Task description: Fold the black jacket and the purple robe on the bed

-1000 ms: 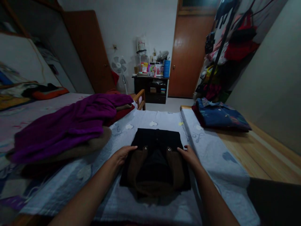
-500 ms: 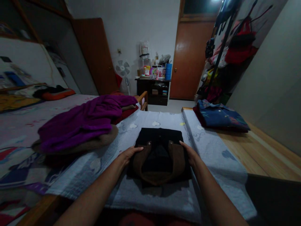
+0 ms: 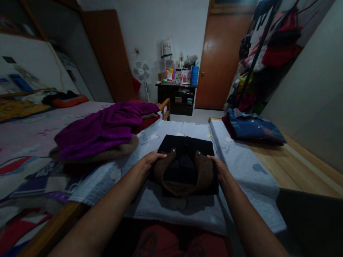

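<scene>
Over the pale blue patterned cloth [image 3: 242,171] was a folded black garment [image 3: 182,171] (with a curved brown band [image 3: 205,175]). The left hand [image 3: 153,160] and right hand [image 3: 219,168], half closed, held its two sides.

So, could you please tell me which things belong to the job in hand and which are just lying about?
Job in hand:
dark folded garment, held by left hand and right hand
pale sheet beneath it

Apparently just lying about:
purple garment, untouched
folded blue shirt, untouched
fan
dark cabinet
</scene>
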A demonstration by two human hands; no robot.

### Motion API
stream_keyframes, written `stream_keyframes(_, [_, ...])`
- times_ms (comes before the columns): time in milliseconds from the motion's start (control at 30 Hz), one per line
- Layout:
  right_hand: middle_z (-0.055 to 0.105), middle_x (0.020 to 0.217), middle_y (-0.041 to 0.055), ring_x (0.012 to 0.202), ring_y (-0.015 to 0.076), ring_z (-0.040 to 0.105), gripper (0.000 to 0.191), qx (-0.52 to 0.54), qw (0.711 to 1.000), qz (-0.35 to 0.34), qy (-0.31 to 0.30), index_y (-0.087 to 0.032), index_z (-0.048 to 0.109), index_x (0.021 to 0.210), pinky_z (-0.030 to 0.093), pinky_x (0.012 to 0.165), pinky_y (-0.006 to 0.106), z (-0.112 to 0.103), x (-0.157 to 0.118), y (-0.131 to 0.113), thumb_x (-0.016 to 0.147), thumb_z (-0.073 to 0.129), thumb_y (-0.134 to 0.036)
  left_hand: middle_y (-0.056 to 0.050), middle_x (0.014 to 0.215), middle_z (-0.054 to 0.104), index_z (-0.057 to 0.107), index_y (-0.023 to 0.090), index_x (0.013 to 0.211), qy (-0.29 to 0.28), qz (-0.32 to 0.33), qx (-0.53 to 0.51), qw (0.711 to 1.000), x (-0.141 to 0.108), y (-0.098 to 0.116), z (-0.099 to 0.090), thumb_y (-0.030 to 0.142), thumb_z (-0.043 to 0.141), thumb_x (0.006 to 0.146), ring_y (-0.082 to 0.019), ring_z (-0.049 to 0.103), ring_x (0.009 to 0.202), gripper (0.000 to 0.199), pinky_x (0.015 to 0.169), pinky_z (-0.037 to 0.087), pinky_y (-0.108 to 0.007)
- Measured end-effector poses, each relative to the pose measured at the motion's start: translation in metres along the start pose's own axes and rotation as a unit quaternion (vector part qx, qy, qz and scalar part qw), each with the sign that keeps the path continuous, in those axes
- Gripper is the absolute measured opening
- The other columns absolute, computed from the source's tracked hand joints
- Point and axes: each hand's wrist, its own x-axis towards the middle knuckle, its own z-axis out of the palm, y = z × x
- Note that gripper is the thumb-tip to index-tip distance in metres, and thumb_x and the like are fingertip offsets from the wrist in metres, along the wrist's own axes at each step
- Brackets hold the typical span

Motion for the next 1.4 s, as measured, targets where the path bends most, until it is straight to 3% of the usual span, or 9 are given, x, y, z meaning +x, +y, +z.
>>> stream_keyframes(167, [0.074, 0.079, 0.009, 0.086, 0.025, 0.071, 0.017, -0.011, 0.996, -0.063, 0.063, -0.018, 0.065, 0.081, 0.056, 0.082, 0.036, 0.017, -0.032, 0.004, 0.082, 0.055, -0.031, -0.006, 0.085, 0.074, 0.065, 0.016, 0.104, -0.027, 0.033, 0.071, 0.997, -0.003, 0.029, 0.006, 0.019, 0.078, 0.054, -0.022, 0.067, 0.066, 0.051, 0.067, 0.053, -0.033])
stream_keyframes(300, [0.074, 0.095, 0.0094, 0.102, 0.0267, 0.067, 0.019, 0.009, 0.993, -0.11, 0.053, -0.019, 0.064, 0.092, 0.054, 0.089, 0.039, 0.028, -0.051, 0.018, 0.084, 0.056, -0.034, -0.003, 0.077, 0.072, 0.066, 0.015, 0.087, -0.014, 0.051, 0.189, 0.98, 0.008, 0.063, 0.007, 0.022, 0.08, 0.051, -0.021, 0.065, 0.066, 0.04, 0.065, 0.051, -0.03])
stream_keyframes(467, [0.069, 0.116, 0.0044, 0.114, 0.0243, 0.061, 0.029, -0.025, 0.981, -0.186, 0.055, -0.026, 0.059, 0.107, 0.054, 0.09, 0.036, 0.035, -0.059, 0.051, 0.081, 0.064, -0.036, -0.001, 0.069, 0.07, 0.068, 0.016, 0.078, -0.001, 0.083, 0.347, 0.934, 0.03, 0.098, 0.005, 0.024, 0.079, 0.05, -0.02, 0.062, 0.062, 0.032, 0.059, 0.047, -0.027])
stream_keyframes(600, [0.066, 0.121, 0.0016, 0.106, 0.0228, 0.065, 0.044, -0.017, 0.988, -0.14, 0.061, -0.031, 0.052, 0.119, 0.057, 0.074, 0.032, 0.037, -0.061, 0.08, 0.079, 0.069, -0.041, 0.001, 0.069, 0.07, 0.071, 0.017, 0.082, 0.031, 0.116, 0.452, 0.884, 0.056, 0.104, 0.003, 0.022, 0.074, 0.054, -0.019, 0.062, 0.065, 0.029, 0.06, 0.045, -0.026])
stream_keyframes(867, [0.069, 0.1, 0.0056, 0.076, 0.0196, 0.069, 0.038, -0.07, 0.994, -0.058, 0.06, -0.023, 0.052, 0.104, 0.055, 0.057, 0.032, 0.021, -0.055, 0.113, 0.077, 0.069, -0.044, -0.007, 0.092, 0.072, 0.069, 0.018, 0.082, 0.164, 0.156, 0.513, 0.828, 0.092, 0.051, 0.0, 0.009, 0.074, 0.05, -0.029, 0.062, 0.099, 0.034, 0.085, 0.044, -0.03])
stream_keyframes(1033, [0.067, 0.075, 0.0027, 0.056, 0.0152, 0.064, 0.034, -0.225, 0.974, -0.011, 0.0, -0.02, 0.053, 0.085, 0.044, 0.045, 0.023, -0.002, -0.079, 0.082, 0.074, 0.067, -0.049, -0.014, 0.129, 0.057, 0.061, 0.019, 0.113, 0.234, 0.202, 0.519, 0.797, 0.071, 0.029, -0.004, 0.015, 0.07, 0.063, -0.033, 0.047, 0.125, 0.051, 0.105, 0.033, -0.04])
stream_keyframes(1133, [0.067, 0.076, 0.0024, 0.06, 0.015, 0.063, 0.033, -0.315, 0.947, -0.056, 0.011, -0.019, 0.057, 0.086, 0.042, 0.046, 0.022, -0.007, -0.088, 0.045, 0.073, 0.066, -0.049, -0.011, 0.131, 0.054, 0.058, 0.02, 0.117, 0.266, 0.292, 0.497, 0.772, 0.039, 0.014, -0.004, 0.022, 0.063, 0.074, -0.028, 0.044, 0.128, 0.043, 0.11, 0.029, -0.038])
stream_keyframes(1233, [0.068, 0.077, 0.0026, 0.065, 0.0165, 0.063, 0.031, -0.352, 0.926, -0.13, 0.036, -0.02, 0.06, 0.09, 0.044, 0.051, 0.025, -0.006, -0.076, 0.009, 0.074, 0.063, -0.046, -0.009, 0.126, 0.054, 0.056, 0.021, 0.118, 0.3, 0.326, 0.407, 0.799, 0.003, -0.011, -0.003, 0.027, 0.062, 0.077, -0.027, 0.046, 0.126, 0.042, 0.111, 0.03, -0.038])
stream_keyframes(1400, [0.068, 0.082, 0.0036, 0.082, 0.0199, 0.062, 0.018, -0.452, 0.844, -0.267, 0.11, -0.019, 0.065, 0.084, 0.047, 0.075, 0.031, 0.0, -0.02, -0.03, 0.074, 0.062, -0.033, -0.011, 0.141, 0.04, 0.043, 0.023, 0.128, 0.378, 0.247, 0.197, 0.87, -0.039, -0.059, 0.01, 0.021, 0.067, 0.073, -0.027, 0.035, 0.137, 0.061, 0.114, 0.028, -0.038])
